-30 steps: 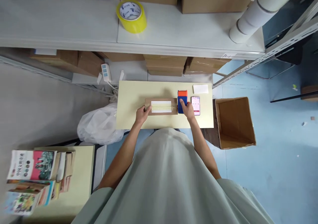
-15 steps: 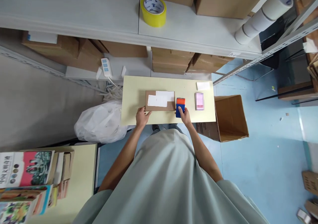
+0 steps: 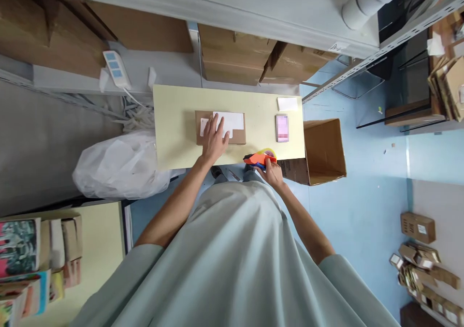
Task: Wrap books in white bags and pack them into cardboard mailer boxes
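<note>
A flat brown cardboard box (image 3: 238,137) with white labels (image 3: 234,120) on top lies on the pale yellow table (image 3: 174,148). My left hand (image 3: 215,141) rests on the box, fingers spread over the labels. At the table's front edge, my right hand (image 3: 271,173) is wrapped round an orange and blue tape dispenser (image 3: 259,159), which carries a roll of yellow tape. The dispenser is tilted on its side, apart from the box. To the right on the table lie a pink-screened phone (image 3: 282,127) and a small white paper stack (image 3: 287,104).
An open cardboard carton (image 3: 325,150) stands on the floor at the table's right. A white plastic bag (image 3: 123,165) bulges at its left. Shelves with boxes (image 3: 235,51) and a power strip (image 3: 116,69) run behind. Books (image 3: 21,249) lie on another table at lower left.
My left hand has moved from the box's front left corner onto its top. My right hand has drawn the dispenser toward me, past the table edge, and turned it sideways. The view has shifted.
</note>
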Motion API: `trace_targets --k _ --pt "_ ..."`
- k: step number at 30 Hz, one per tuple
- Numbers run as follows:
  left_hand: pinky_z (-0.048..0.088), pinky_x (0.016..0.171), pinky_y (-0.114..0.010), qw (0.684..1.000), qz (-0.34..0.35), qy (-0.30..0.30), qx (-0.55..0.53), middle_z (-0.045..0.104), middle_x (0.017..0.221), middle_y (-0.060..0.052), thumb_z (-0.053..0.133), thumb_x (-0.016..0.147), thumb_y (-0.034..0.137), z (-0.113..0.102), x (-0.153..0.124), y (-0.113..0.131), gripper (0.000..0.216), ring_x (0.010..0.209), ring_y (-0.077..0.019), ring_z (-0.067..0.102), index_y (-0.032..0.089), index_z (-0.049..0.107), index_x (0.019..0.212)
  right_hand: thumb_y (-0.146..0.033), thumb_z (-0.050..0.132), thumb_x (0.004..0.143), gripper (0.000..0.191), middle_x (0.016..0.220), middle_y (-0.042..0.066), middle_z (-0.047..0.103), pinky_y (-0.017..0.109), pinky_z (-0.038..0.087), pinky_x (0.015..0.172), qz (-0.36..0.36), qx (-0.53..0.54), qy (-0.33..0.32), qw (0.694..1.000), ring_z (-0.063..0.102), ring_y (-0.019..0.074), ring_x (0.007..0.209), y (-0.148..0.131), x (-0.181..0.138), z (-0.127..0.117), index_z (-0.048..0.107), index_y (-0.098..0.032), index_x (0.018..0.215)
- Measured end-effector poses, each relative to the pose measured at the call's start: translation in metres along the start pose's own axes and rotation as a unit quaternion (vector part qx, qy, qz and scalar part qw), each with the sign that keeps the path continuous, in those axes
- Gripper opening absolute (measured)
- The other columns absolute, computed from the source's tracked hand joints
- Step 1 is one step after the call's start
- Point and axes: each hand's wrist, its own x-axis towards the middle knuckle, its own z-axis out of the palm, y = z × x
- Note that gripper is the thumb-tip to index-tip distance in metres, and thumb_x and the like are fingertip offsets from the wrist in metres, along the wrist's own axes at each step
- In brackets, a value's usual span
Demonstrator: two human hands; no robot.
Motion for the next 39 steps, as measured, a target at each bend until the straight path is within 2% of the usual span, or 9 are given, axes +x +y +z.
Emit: trace_targets --k 5,10,15,18,24,31,36,39 --pt "0.009 0.141 -0.061 0.999 0.036 -0.032 -0.011 0.039 0.179 -0.013 0.057 0.100 0.058 0.027 0.034 0.010 0.072 0.173 -0.0343 0.018 0.020 0.057 0.160 -0.058 0.051 0.114 0.058 0.122 0.022 0.079 0.036 0.051 0.106 -0.100 -0.054 -0.013 0.993 0.074 0.0311 0.118 0.024 0.019 -0.010 0.052 -0.007 0.142" --pt "0.009 0.140 -0.061 0.998 0.052 -0.009 0.017 0.038 0.179 -0.015 0.053 0.102 0.064 0.052 0.058 0.008 0.073 0.173 -0.0358 0.018 0.020 0.058 0.160 -0.056 0.042 0.116 0.055 0.120 0.022 0.079 0.038 0.047 0.109 -0.191 -0.087 -0.035 0.977 0.072 0.0323 0.118 0.046 0.040 -0.016 0.056 -0.008 0.139" --pt "0.007 0.141 -0.060 0.998 0.040 0.009 0.053 0.039 0.179 -0.015 0.048 0.103 0.067 0.063 0.065 0.001 0.078 0.173 -0.0342 0.019 0.018 0.054 0.163 -0.054 0.034 0.118 0.060 0.123 0.024 0.077 0.042 0.045 0.110 -0.293 -0.131 -0.065 0.945 0.070 0.0338 0.115 0.062 0.067 -0.012 0.053 -0.005 0.146" --pt "0.006 0.141 -0.059 0.997 0.038 0.019 0.058 0.041 0.178 -0.014 0.046 0.103 0.068 0.066 0.063 -0.002 0.079 0.173 -0.0335 0.018 0.019 0.053 0.164 -0.053 0.032 0.119 0.062 0.126 0.026 0.076 0.043 0.044 0.110 -0.330 -0.148 -0.071 0.930 0.069 0.0344 0.115 0.064 0.084 -0.008 0.050 -0.003 0.151" --pt "0.001 0.142 -0.057 0.996 0.037 0.011 0.076 0.038 0.180 -0.011 0.044 0.104 0.064 0.068 0.063 -0.005 0.078 0.174 -0.0332 0.014 0.019 0.050 0.167 -0.053 0.030 0.118 0.063 0.128 0.027 0.074 0.046 0.042 0.110 -0.355 -0.173 -0.052 0.917 0.069 0.0366 0.114 0.051 0.109 -0.007 0.050 -0.002 0.149" --pt "-0.003 0.144 -0.054 0.997 0.030 0.018 0.066 0.035 0.182 -0.005 0.044 0.102 0.063 0.071 0.063 -0.006 0.078 0.174 -0.0314 0.013 0.020 0.049 0.168 -0.057 0.025 0.118 0.070 0.132 0.027 0.073 0.049 0.042 0.114 -0.339 -0.149 -0.059 0.927 0.066 0.0384 0.124 0.042 0.119 -0.010 0.045 -0.001 0.155" --pt "-0.003 0.146 -0.050 0.999 0.005 0.034 0.028 0.043 0.177 0.007 0.050 0.097 0.068 0.080 0.067 -0.020 0.078 0.175 -0.0255 0.008 0.033 0.050 0.167 -0.058 0.021 0.118 0.069 0.133 0.024 0.073 0.051 0.043 0.116 -0.318 -0.167 -0.061 0.931 0.064 0.0369 0.126 0.041 0.118 -0.009 0.044 -0.005 0.154" --pt "-0.005 0.146 -0.049 0.998 0.007 0.038 0.044 0.042 0.177 0.007 0.048 0.096 0.068 0.085 0.068 -0.027 0.080 0.175 -0.0243 0.001 0.032 0.048 0.168 -0.056 0.022 0.118 0.069 0.130 0.026 0.073 0.051 0.045 0.114 -0.320 -0.162 -0.048 0.932 0.067 0.0363 0.119 0.041 0.118 -0.008 0.046 -0.001 0.152"
